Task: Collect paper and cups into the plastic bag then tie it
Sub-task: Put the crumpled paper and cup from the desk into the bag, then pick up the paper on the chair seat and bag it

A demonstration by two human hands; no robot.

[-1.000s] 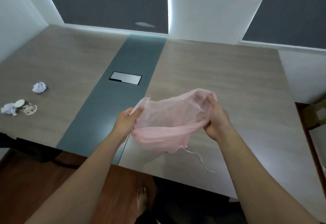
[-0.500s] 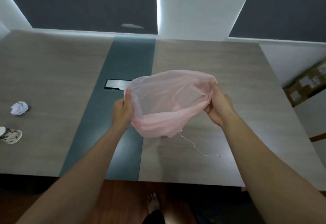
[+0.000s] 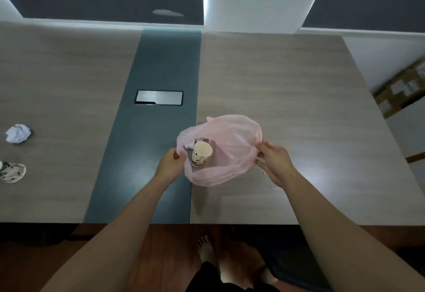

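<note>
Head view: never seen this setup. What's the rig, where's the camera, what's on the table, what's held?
No machine: a person works bare-handed. The single picture comes from a wide-angle camera worn on the head, looking down. The left hand and right hand each pinch the rim of a pink plastic bag over the table, holding it open. Inside sits a spotted paper cup, mouth up, beside some white paper. Left on the table lie a crumpled paper ball and another spotted cup at the frame's edge. A metal hatch sits in the teal strip.
</note>
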